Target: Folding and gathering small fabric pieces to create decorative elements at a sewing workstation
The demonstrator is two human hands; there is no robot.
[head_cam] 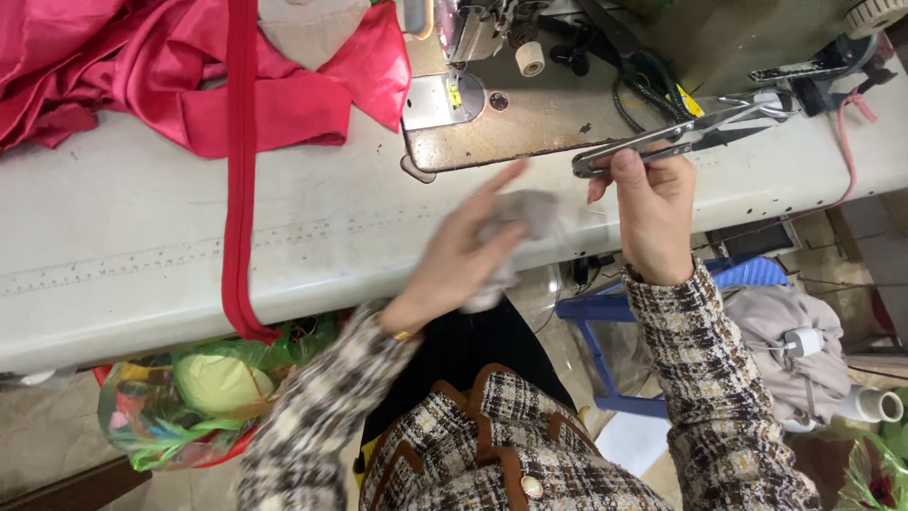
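Note:
My left hand [465, 254] holds a small piece of grey-beige fabric [526, 220] above the front edge of the sewing table [123, 246]; the hand is blurred with motion. My right hand [653, 213] grips a pair of metal thread snips [662, 142], blades pointing left, just right of the fabric piece. A thin thread seems to run between the fabric and the snips. The sewing machine's metal bed plate [530, 118] lies just beyond both hands.
Red satin fabric [189, 76] is heaped at the table's back left, with a red zipper strip [240, 170] hanging over the front edge. A bag of scraps [189, 397] sits under the table left; a blue stool [615, 322] and grey cloth [794, 350] are right.

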